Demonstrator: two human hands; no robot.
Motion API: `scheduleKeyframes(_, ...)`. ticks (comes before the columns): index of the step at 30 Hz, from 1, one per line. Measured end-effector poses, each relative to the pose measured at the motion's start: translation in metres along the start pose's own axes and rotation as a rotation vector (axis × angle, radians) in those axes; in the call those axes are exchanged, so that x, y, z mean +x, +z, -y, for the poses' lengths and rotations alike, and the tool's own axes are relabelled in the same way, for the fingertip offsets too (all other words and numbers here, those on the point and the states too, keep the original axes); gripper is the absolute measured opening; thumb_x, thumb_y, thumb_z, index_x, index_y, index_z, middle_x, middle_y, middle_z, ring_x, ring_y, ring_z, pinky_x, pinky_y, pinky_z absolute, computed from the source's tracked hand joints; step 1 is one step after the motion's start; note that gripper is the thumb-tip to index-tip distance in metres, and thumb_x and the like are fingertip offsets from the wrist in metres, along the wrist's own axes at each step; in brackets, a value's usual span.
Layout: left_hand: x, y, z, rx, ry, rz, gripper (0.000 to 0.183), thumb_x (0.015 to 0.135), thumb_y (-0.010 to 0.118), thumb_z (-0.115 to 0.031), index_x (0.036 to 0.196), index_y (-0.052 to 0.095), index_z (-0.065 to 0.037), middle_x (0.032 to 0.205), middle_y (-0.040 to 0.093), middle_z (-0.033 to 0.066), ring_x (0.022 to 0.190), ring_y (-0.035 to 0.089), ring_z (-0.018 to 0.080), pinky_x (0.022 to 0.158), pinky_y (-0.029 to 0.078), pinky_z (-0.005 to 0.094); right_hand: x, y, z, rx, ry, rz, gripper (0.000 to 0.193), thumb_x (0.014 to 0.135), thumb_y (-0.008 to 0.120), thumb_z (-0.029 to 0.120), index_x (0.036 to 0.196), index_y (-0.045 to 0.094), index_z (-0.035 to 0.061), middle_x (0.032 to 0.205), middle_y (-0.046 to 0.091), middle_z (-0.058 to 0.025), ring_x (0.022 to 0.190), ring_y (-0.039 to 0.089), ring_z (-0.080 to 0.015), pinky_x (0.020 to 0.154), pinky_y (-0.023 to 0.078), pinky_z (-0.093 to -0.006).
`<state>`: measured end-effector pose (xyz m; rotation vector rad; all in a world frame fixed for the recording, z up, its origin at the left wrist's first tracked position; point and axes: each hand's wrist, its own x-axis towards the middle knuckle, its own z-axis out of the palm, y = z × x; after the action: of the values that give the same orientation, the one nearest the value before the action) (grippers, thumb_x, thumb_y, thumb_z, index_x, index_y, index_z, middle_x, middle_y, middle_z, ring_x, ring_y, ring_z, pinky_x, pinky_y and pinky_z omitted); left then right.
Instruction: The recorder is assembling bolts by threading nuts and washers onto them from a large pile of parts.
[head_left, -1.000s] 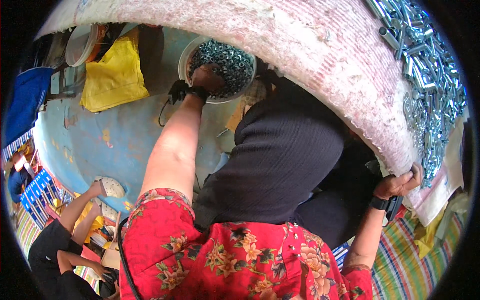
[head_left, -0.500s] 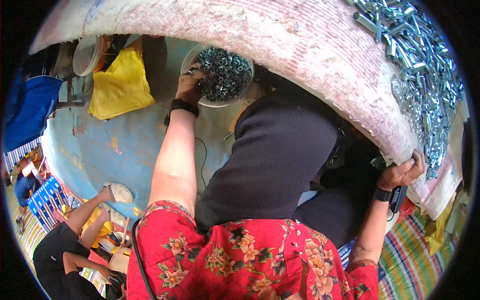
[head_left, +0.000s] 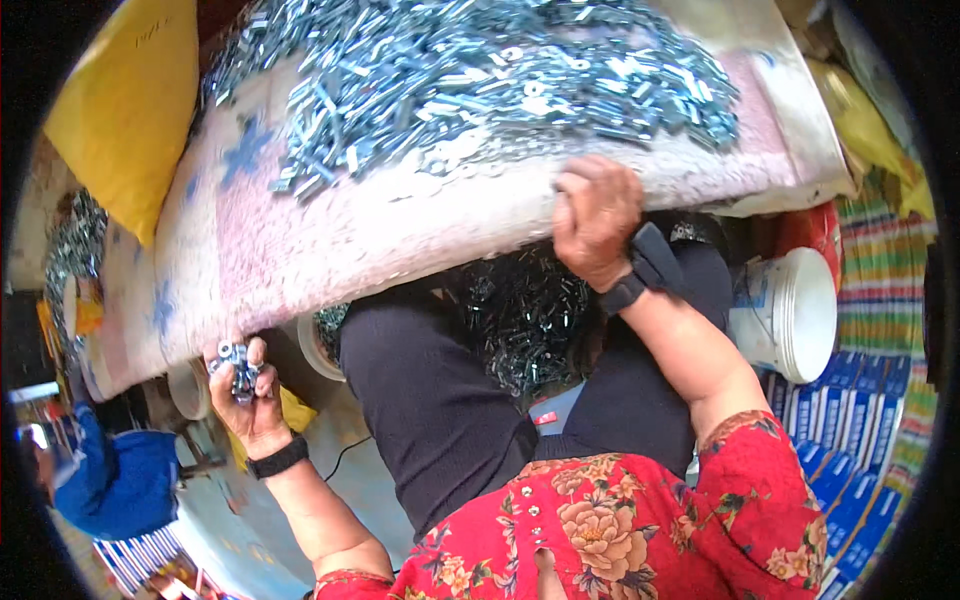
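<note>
My left hand [head_left: 256, 408], palm up beside the near left edge of the cloth-covered table [head_left: 330, 235], has its fingers curled round a handful of small metal nuts [head_left: 238, 373]. Over the table's near edge is my right hand [head_left: 598, 218], closed and slightly smeared by motion. Its fingertips are hidden, and I cannot make out anything in them. Beyond it spreads a large heap of shiny metal bolts and sleeves [head_left: 480, 95], with a few washers among them. A tub of nuts [head_left: 308, 345] shows partly beside my left knee.
Dark metal parts [head_left: 530, 320] lie heaped below the table between my legs. At right stands a white bucket [head_left: 800, 315] near blue-and-white boxes [head_left: 850, 420]. A yellow sack [head_left: 130, 110] rises at the far left; a person in blue [head_left: 120, 480] is below it.
My left hand has come up out of the tub with nuts in it. My right hand has left the table's right corner for its near edge. The view has swung toward the table.
</note>
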<state>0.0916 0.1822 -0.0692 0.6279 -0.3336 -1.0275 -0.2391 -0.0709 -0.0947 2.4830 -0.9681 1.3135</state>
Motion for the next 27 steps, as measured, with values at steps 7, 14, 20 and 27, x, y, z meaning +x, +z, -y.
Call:
scheduleKeyframes(7, 0.105, 0.186, 0.096, 0.524, -0.097, 0.108, 0.04, 0.073, 0.056, -0.007, 0.11, 0.041, -0.008, 0.097, 0.054, 0.0132, 0.073, 0.058, 0.0213, 0.041, 0.039, 0.0193, -0.002, -0.01, -0.005, 0.129, 0.056, -0.037, 0.016, 0.068, 0.056, 0.014, 0.082, 0.056, 0.0088, 0.092, 0.055, -0.0057, 0.093, 0.051, -0.0228, 0.084, 0.034, -0.0396)
scheduleKeyframes(14, 0.19, 0.256, 0.205, 1.602, 0.148, 0.313, 0.032, 0.058, 0.067, -0.014, 0.09, 0.065, -0.009, 0.069, 0.06, 0.0042, 0.055, 0.055, 0.0118, 0.051, 0.045, 0.026, 0.002, -0.015, -0.004, 0.281, 0.04, -0.028, 0.02, 0.064, 0.06, 0.014, 0.083, 0.057, 0.006, 0.092, 0.056, -0.0088, 0.095, 0.051, -0.0256, 0.085, 0.035, -0.0409)
scheduleKeyframes(20, 0.207, 0.273, 0.236, 1.919, 0.45, 0.491, 0.042, 0.058, 0.066, -0.027, 0.098, 0.065, -0.015, 0.087, 0.062, 0.0164, 0.082, 0.06, 0.0294, 0.074, 0.047, 0.0367, -0.005, -0.022, -0.018, 0.43, 0.013, 0.016, 0.023, 0.062, 0.062, 0.013, 0.083, 0.057, 0.0054, 0.093, 0.056, -0.0097, 0.096, 0.051, -0.0275, 0.088, 0.036, -0.042)
scheduleKeyframes(27, 0.201, 0.256, 0.218, 1.655, 0.421, 0.551, 0.08, 0.062, 0.071, -0.045, 0.125, 0.043, -0.004, 0.116, 0.053, 0.0185, 0.107, 0.052, 0.0279, 0.086, 0.043, 0.0351, 0.016, -0.036, -0.064, 0.395, 0.152, -0.219, 0.02, 0.065, 0.057, -0.001, 0.084, 0.056, 0.0025, 0.085, 0.057, -0.0111, 0.086, 0.053, -0.0281, 0.076, 0.045, -0.0376)
